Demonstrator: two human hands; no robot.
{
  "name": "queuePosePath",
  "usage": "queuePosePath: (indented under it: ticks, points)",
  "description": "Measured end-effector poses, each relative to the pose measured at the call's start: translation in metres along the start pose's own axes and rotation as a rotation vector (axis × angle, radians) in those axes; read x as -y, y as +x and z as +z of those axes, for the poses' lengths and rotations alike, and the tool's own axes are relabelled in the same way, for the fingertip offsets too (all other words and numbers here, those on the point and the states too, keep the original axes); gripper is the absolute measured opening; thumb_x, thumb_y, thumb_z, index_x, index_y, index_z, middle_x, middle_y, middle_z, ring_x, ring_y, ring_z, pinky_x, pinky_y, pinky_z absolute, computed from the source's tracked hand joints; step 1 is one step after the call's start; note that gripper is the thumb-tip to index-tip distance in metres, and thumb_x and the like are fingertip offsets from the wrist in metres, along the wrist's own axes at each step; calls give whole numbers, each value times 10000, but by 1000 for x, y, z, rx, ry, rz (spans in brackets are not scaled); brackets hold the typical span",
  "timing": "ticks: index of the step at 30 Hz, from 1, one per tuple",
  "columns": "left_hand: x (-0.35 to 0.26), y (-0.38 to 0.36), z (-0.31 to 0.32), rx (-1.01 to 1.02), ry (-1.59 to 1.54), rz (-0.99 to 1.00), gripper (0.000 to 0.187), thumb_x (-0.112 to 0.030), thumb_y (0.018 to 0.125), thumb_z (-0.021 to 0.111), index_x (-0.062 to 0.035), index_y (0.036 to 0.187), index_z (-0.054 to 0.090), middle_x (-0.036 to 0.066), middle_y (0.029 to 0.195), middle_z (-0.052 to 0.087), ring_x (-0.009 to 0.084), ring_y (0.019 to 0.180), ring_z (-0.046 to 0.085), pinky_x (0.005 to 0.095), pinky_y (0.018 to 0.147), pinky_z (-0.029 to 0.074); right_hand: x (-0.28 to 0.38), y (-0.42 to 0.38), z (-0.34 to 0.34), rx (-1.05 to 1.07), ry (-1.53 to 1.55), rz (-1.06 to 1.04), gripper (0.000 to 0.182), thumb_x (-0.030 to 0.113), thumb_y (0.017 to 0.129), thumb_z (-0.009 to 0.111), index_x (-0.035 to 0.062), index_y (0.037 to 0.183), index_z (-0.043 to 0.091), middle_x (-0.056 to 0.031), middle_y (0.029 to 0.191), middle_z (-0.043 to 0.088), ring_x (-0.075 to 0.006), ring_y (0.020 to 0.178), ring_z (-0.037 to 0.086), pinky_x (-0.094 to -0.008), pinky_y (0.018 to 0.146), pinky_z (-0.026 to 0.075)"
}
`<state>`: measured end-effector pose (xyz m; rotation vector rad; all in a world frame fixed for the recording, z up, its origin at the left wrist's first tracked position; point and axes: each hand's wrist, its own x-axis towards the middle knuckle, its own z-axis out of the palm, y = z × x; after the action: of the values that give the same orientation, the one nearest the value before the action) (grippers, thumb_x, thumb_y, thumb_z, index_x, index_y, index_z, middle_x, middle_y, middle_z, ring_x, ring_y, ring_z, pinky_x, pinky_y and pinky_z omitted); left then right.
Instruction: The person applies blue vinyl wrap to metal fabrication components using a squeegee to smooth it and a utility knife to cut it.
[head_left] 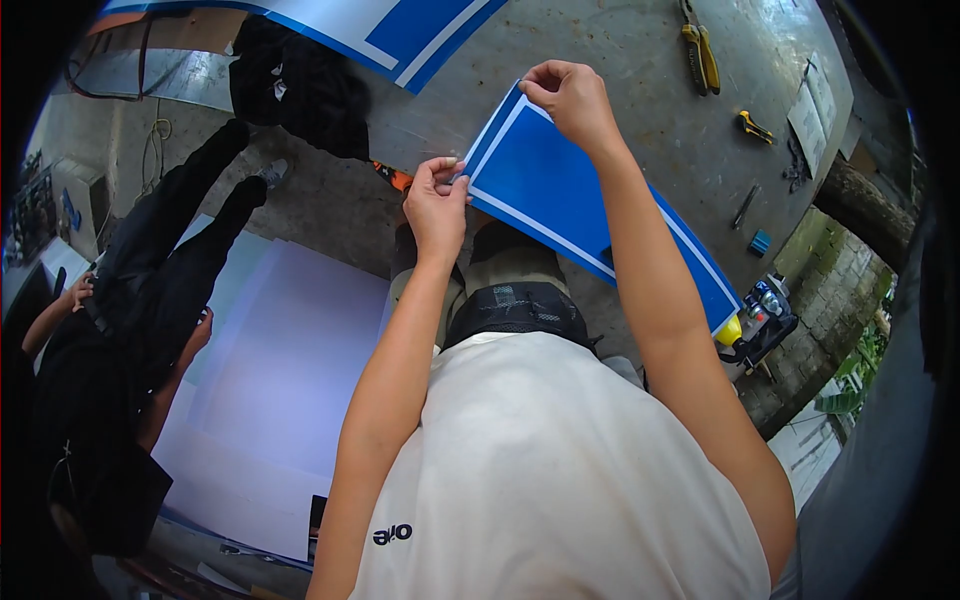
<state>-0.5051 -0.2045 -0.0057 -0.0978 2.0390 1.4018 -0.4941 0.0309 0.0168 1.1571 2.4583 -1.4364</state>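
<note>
A blue sheet with a white border line (560, 180) lies across the near edge of the metal table, its left short edge facing my hands. My left hand (438, 205) pinches the near corner of that edge between thumb and fingers. At the far corner, my right hand (572, 100) is closed on the same edge, fingertips pressed together. A thin pale strip shows along the edge between both hands. My right forearm passes over the sheet and hides part of its middle.
On the metal table (630, 50) lie pliers with yellow handles (708, 60), a yellow utility knife (755, 127) and a small blue block (761, 243). Another blue and white sheet (400, 40) is at the far left. A person in black (130, 320) stands at left beside large white sheets (280, 370).
</note>
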Motion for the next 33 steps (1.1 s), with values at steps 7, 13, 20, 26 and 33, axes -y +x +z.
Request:
queuePosePath:
  ticks: [7, 13, 20, 26, 33]
  points:
    - [1, 0, 0, -40, -16, -5, 246, 54, 902, 703, 38, 1142, 651, 108, 1046, 767, 103, 758, 710, 262, 714, 603, -25, 14, 14, -1, -36, 75, 216, 206, 888, 781, 26, 1005, 805, -163, 915, 782, -250, 816, 749, -370, 804, 598]
    - [7, 4, -3, -35, -51, -18, 248, 54, 902, 708, 39, 1143, 653, 109, 1048, 767, 101, 773, 716, 264, 708, 614, -27, 14, 16, 5, -43, 126, 214, 213, 880, 787, 34, 995, 811, -166, 914, 782, -256, 824, 753, -383, 807, 597]
    - [8, 5, -4, -25, -70, -20, 247, 50, 898, 715, 38, 1137, 656, 107, 1038, 770, 96, 773, 718, 260, 701, 616, -26, 17, 16, 5, -66, 131, 223, 231, 882, 790, 40, 993, 814, -168, 912, 782, -258, 822, 754, -385, 812, 598]
    - [8, 6, -4, -21, -86, -28, 242, 50, 897, 713, 41, 1132, 657, 109, 1042, 771, 97, 765, 718, 258, 696, 610, -26, 18, 17, 4, -78, 140, 220, 234, 886, 787, 43, 994, 815, -167, 918, 783, -260, 824, 756, -387, 815, 602]
    - [6, 6, -3, -20, -72, -27, 242, 52, 895, 711, 43, 1131, 656, 110, 1046, 772, 100, 761, 717, 257, 696, 605, -26, 19, 18, -7, -91, 153, 208, 226, 881, 790, 50, 988, 817, -164, 919, 784, -260, 826, 757, -388, 812, 605]
